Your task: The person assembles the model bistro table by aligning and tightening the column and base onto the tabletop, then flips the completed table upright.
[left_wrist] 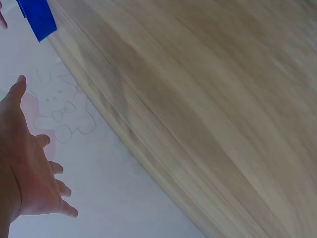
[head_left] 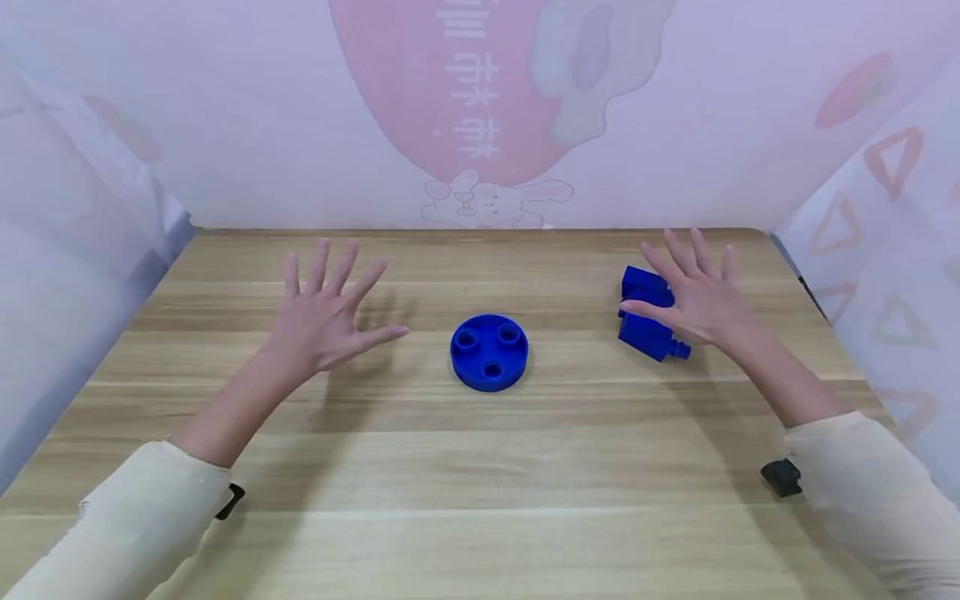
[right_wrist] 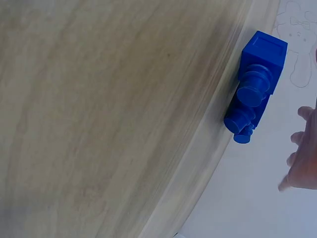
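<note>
My left hand (head_left: 318, 321) is spread over the left side of the wooden table, fingers straight and palm down, with nothing in it. To its right lies a round blue disc (head_left: 491, 372) with a raised rim and three hollow pegs inside. My right hand (head_left: 705, 300), also spread wide, hovers at the blue blocky parts (head_left: 647, 332) and overlaps them in the head view. In the right wrist view these parts (right_wrist: 262, 54) show a squared body and several stepped round plugs. The hand hides some of them from the head camera.
The wooden table (head_left: 480, 475) ends at a pale printed backdrop (head_left: 262, 125) with a rabbit drawing (head_left: 495, 200). White printed sheets hang at both sides. A dark strap piece (head_left: 782, 477) sticks out under the right sleeve (head_left: 862, 483).
</note>
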### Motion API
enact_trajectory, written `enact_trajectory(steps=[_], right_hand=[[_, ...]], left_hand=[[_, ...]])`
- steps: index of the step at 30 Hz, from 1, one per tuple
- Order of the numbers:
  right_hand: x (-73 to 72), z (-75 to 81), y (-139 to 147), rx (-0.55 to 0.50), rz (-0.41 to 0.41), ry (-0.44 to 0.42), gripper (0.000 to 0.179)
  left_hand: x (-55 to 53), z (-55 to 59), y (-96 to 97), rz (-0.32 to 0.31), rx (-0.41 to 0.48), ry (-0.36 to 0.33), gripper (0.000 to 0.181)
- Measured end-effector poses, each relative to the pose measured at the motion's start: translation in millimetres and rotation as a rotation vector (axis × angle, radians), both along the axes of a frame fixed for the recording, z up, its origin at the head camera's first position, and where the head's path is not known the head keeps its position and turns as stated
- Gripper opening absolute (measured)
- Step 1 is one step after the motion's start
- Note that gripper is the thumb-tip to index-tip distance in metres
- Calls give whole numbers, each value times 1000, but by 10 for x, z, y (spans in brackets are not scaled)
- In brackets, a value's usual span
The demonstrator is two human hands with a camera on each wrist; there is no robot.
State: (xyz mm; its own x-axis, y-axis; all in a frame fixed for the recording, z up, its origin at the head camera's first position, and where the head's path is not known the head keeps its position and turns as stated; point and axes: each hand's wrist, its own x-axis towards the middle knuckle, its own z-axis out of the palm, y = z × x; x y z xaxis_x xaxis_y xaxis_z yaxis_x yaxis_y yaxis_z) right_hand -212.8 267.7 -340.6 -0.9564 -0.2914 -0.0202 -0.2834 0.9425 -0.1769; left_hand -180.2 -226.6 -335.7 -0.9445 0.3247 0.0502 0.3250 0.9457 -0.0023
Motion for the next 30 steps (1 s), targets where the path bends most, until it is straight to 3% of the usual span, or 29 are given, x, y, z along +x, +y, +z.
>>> enact_trajectory(steps=[12,19,25,30], right_hand=[[87,88,-92,-86,52,-30,88],[154,133,-155,-164,58,-3,64],[164,147,-212,-160,130,-7,38],[160,113,-240,-81,134,-32,39]], left_hand=[[-38,-16,479,-156,85,-55,98],[-66,-52,694,-261,154,-100,100],[-84,-82,823,-281,197,-183,100],[-104,-100,879,-298,232,-212,95]])
